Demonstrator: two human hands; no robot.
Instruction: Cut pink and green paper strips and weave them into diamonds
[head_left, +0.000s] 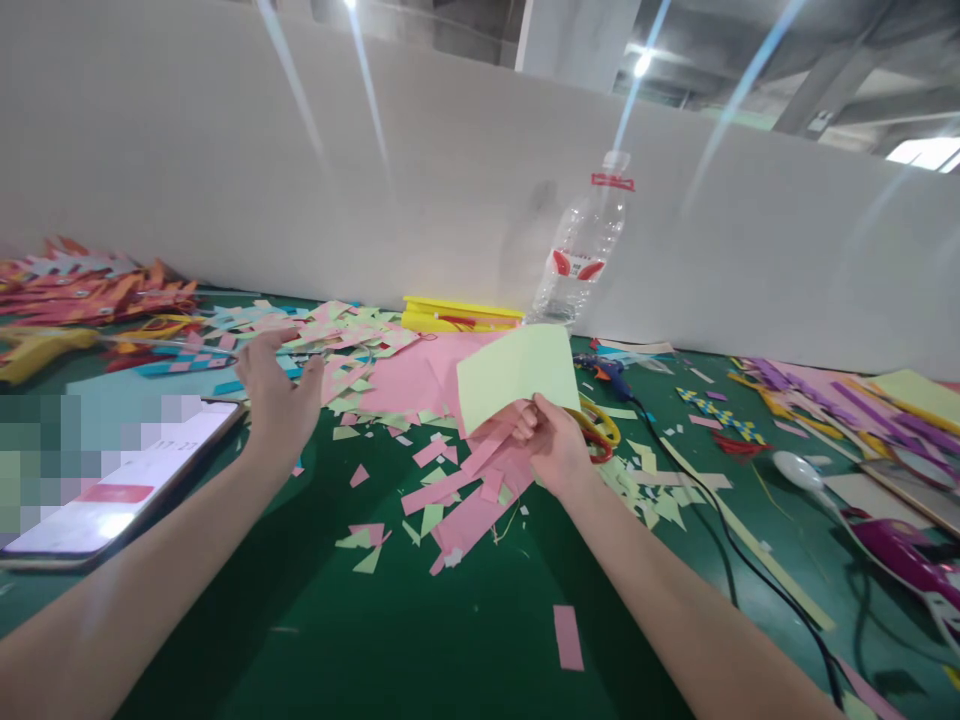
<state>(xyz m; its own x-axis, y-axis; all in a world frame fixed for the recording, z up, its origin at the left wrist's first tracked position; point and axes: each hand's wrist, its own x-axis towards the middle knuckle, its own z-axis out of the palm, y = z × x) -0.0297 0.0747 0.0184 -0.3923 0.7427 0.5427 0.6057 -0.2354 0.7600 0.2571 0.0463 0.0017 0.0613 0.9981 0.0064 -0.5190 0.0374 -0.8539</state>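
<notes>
My right hand (551, 445) pinches the lower edge of a pale green sheet of paper (517, 375), which is raised and tilted above the table. Beside that hand show the yellow and red handles of scissors (602, 430), partly hidden behind it. My left hand (279, 388) hovers over the left side with fingers apart and nothing in them. Under and around the green sheet lie pink paper (409, 380) and many pink and green scraps (457, 525).
A smartphone (142, 480) lies at left, near a yellow glue gun (45, 350). Against the white partition (337, 170) leans a clear plastic bottle (577, 250). A blue-tipped tool (615, 375) trails a black cord. A purple device (900, 550) and paper strips (810, 400) occupy the right.
</notes>
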